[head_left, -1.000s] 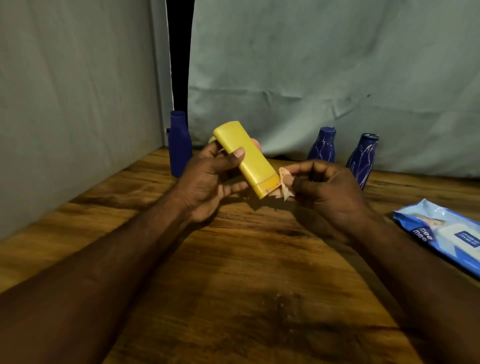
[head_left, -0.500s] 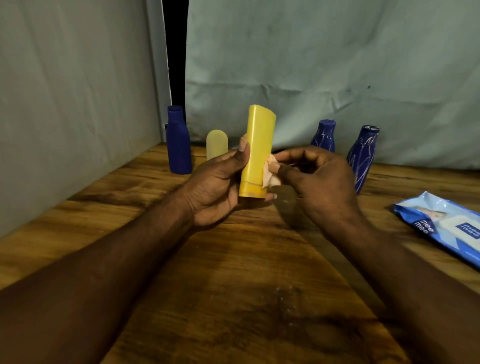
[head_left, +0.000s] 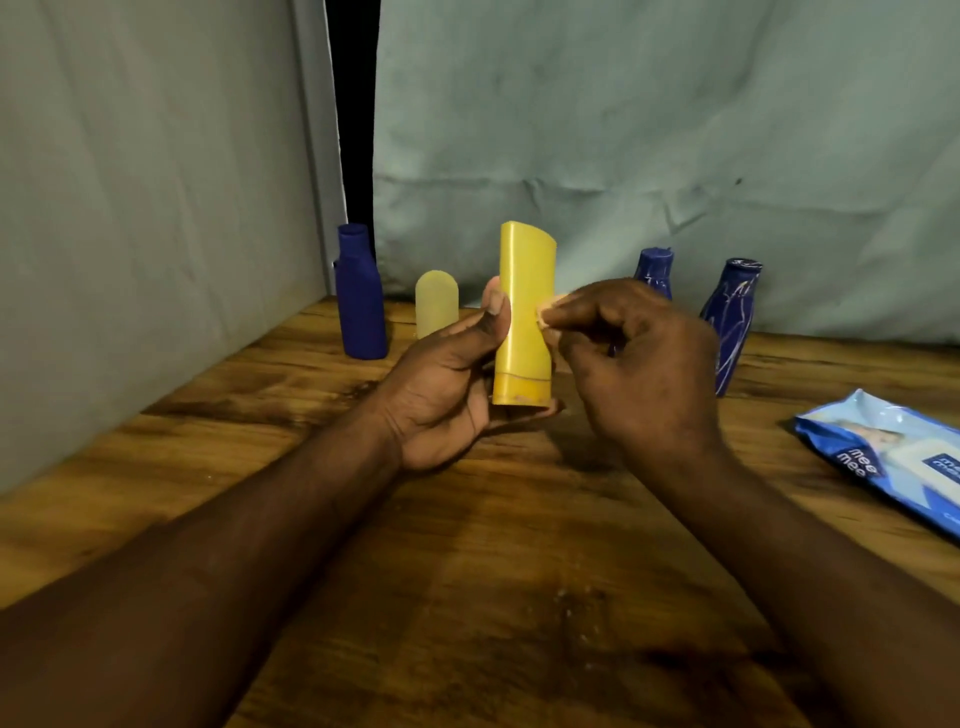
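My left hand (head_left: 447, 384) grips a yellow plastic bottle (head_left: 524, 306), held upright with its cap end down above the wooden table (head_left: 467, 571). The thumb lies along the bottle's left side and the fingers wrap behind it. My right hand (head_left: 639, 358) pinches a small pale wipe (head_left: 548, 312) and presses it against the bottle's right side at mid-height. Most of the wipe is hidden by the fingers.
A dark blue bottle (head_left: 359, 296) and a pale yellow bottle (head_left: 435, 304) stand at the back left. Two patterned blue bottles (head_left: 655, 270) (head_left: 732, 317) stand behind my right hand. A blue pack of wipes (head_left: 893, 467) lies at the right edge. Cloth walls close the left and back.
The bottle went from tilted to upright. My right hand has moved the wipe up from the cap end to the bottle's middle.
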